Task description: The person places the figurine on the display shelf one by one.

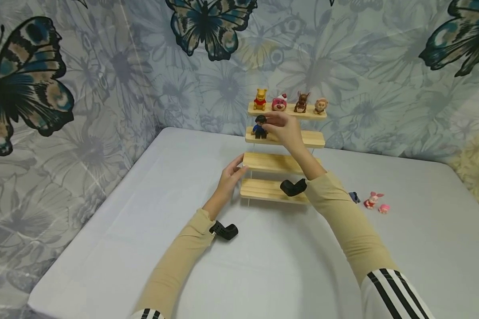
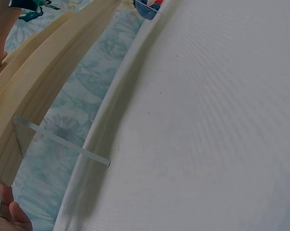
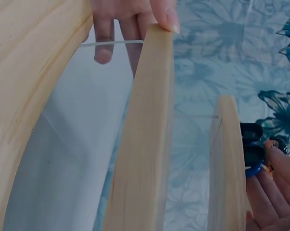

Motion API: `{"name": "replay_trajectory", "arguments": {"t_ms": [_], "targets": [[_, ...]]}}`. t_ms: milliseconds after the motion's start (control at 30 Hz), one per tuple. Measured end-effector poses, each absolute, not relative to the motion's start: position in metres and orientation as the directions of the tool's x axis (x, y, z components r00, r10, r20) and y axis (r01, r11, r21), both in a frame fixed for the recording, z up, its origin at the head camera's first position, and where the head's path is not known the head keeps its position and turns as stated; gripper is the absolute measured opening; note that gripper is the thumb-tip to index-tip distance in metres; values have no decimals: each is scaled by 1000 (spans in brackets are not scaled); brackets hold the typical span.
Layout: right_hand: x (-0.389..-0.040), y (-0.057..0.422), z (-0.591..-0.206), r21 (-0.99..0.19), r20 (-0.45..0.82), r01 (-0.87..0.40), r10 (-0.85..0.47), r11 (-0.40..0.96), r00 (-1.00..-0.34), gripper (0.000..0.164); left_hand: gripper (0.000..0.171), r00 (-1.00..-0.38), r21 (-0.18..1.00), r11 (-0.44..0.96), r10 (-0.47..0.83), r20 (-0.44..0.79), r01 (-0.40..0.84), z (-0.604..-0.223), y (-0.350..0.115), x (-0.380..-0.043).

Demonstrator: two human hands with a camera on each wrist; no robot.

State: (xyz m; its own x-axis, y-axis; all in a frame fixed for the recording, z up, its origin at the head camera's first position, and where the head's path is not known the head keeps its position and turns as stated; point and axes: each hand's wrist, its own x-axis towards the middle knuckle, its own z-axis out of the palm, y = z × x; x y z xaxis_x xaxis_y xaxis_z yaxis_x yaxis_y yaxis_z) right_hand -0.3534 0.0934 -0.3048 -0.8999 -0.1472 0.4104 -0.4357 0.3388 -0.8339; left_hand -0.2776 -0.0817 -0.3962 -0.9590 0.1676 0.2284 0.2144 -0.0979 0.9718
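Note:
A tiered wooden display shelf (image 1: 273,163) stands against the wall side of the table. My left hand (image 1: 228,178) grips the left end of its second board from the bottom, thumb and fingers on either side of the edge in the right wrist view. With the right hand (image 1: 286,128) I pinch a dark-haired toy figure (image 1: 259,129) in blue by its side. The figure stands upright at the left end of the second board from the top, its dark feet (image 3: 253,156) right at the wood in the right wrist view.
On the top board sit a yellow bear figure (image 1: 260,99), a pink bear figure (image 1: 279,103), a brown figure (image 1: 301,103) and a round-faced figure (image 1: 321,106). Right of the shelf lie a rabbit-eared pink figure (image 1: 371,201), a small pink piece (image 1: 384,208) and a dark blue piece (image 1: 354,197).

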Motion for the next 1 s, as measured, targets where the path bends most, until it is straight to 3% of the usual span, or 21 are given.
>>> {"name": "replay_trajectory", "arguments": {"t_ms": [333,633,1000], "targets": [[-351,94,-306,-844,403,-431,-152,320,-902,31,48,-966,970,-128,125,225,209,-420,-80,-293],[-348,100,-303,-842,396,-424,-152,333,-906,36,48,-962,968,-139,151,228,207,-406,-79,-285],[-296,188,-316,-781,541,-532,-71,329,-838,31,49,-958,972,-104,177,225,209,-400,-77,-276]]}}
